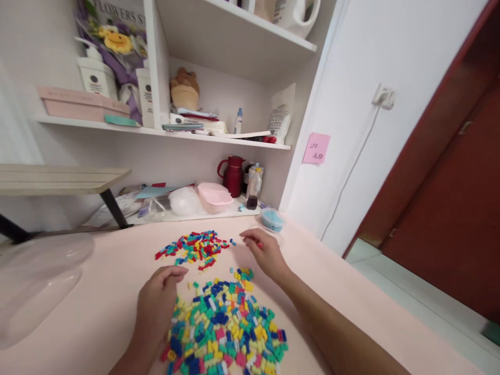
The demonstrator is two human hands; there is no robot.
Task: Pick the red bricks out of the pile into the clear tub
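The larger brick pile [234,333] mixes green, yellow, blue and pink. The smaller pile [201,249] shows much red. The desk [113,255] is pale pink.

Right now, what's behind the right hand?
Beyond the right hand: a clear tub with light-blue contents, on the pink tabletop. The patch of tabletop directly behind the hand is covered, so can't tell what's there.
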